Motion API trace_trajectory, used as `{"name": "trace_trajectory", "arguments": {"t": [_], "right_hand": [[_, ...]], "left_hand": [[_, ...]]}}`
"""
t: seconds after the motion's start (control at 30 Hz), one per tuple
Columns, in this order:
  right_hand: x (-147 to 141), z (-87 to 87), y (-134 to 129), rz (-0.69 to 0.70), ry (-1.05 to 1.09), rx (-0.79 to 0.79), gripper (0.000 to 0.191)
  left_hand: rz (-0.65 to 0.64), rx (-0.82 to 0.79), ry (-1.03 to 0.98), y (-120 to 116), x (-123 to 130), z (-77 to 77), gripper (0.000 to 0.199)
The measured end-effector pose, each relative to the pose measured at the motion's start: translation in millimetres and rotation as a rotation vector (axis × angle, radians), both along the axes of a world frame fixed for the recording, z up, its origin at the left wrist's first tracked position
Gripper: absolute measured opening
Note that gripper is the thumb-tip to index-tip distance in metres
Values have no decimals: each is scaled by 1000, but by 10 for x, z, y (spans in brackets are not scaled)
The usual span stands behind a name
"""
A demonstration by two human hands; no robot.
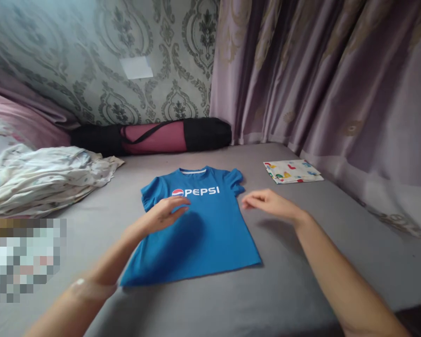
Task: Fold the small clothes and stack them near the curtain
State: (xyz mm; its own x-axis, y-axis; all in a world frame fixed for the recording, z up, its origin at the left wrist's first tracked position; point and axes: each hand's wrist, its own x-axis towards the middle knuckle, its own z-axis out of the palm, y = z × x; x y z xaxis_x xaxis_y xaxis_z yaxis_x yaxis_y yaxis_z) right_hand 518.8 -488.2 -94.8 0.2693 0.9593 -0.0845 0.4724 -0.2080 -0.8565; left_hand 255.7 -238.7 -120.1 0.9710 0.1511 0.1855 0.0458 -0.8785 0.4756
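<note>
A blue T-shirt (214, 234) with a white PEPSI print lies spread on the grey sheet (280, 299), its collar toward the wall. Over its left part hovers my left hand (166, 214), thumb and fingers apart, holding nothing. A shadow falls on the cloth beneath it. My right hand (268, 203) is just beyond the shirt's right side, near the right sleeve, above the sheet; its fingers are curled together, and whether anything is between them is too small to tell.
Crumpled patterned cloths (49, 175) are heaped at the left. A long black and maroon bag (157, 137) lies along the wall. Folded printed cloth (293, 172) rests at the back right, beside purple curtains (319, 79).
</note>
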Motion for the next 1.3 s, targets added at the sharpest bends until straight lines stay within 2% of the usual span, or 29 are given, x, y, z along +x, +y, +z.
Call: {"name": "trace_trajectory", "arguments": {"t": [0.07, 0.17, 0.3, 0.47, 0.63, 0.77, 0.97, 1.13, 1.3], "right_hand": [[294, -137, 376, -227, 33, 68, 30], [655, -411, 828, -534, -147, 8, 32], [929, -723, 1128, -646, -253, -12, 37], [1012, -889, 1238, -622, -322, 13, 41], [1004, -889, 1265, -531, -326, 0, 33], [1001, -792, 1221, -519, -281, -68, 21], [925, -624, 1179, -484, -126, 94, 10], [866, -623, 1235, -535, -87, 158, 19], [954, -647, 1198, -654, 123, 127, 13]], "left_hand": [[10, -54, -29, 25, 543, -47, 34], [51, -81, -40, 43, 1254, -175, 32], [133, -79, -51, 86, 1897, -361, 34], [160, -102, -102, 184, 2349, -548, 42], [179, -80, -105, 207, 2585, -724, 46], [183, -81, -108, 155, 2592, -841, 45], [228, -130, -191, 102, 2509, -879, 43], [241, -139, -217, 127, 2528, -900, 31], [253, -130, -283, 143, 2549, -938, 22]]}}
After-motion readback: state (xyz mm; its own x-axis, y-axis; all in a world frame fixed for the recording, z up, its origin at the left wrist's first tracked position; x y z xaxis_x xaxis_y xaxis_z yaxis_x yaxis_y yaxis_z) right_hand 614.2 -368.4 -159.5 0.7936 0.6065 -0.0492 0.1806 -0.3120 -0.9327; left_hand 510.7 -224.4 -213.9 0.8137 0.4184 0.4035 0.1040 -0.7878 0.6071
